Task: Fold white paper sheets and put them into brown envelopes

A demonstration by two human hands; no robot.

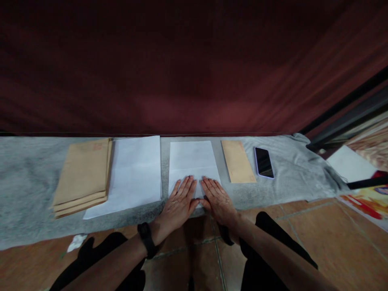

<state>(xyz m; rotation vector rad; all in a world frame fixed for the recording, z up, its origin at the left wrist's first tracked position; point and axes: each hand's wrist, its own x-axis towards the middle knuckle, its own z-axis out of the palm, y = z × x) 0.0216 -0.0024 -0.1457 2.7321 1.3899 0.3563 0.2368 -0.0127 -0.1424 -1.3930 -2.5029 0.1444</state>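
Note:
A sheet of white paper (192, 155) with a crosswise crease lies in front of me on a grey cloth. My left hand (182, 200) rests flat on its near part, fingers stretched out. Beside it my right hand (218, 201) lies flat on the same sheet, and the two thumbs meet near the paper's close edge. The hands cover much of that near part. To the left is a stack of white paper (136, 169), partly under a pile of brown envelopes (83, 171). A single brown envelope (238, 161) lies to the right of the creased sheet.
A phone (264, 162) with a dark screen lies right of the single envelope. Grey cloth (291, 173) covers the long surface, and a dark red curtain (188, 81) hangs behind it. Below is a tiled floor (327, 230) with a crumpled white scrap (76, 242) on it.

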